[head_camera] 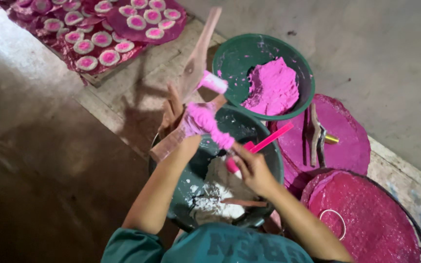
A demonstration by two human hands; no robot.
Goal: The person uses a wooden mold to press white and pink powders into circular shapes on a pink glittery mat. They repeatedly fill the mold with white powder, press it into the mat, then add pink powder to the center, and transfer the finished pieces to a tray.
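A pink-coated flat stick [264, 142] — slanted, one end gripped — lies above the dark basin [275, 163] of white powder.

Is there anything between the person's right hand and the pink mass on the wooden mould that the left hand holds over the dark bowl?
Nothing visible. The right hand brings a pink flat scraper against the pink mass on the wooden mould, steadied by the left hand over the dark bowl.
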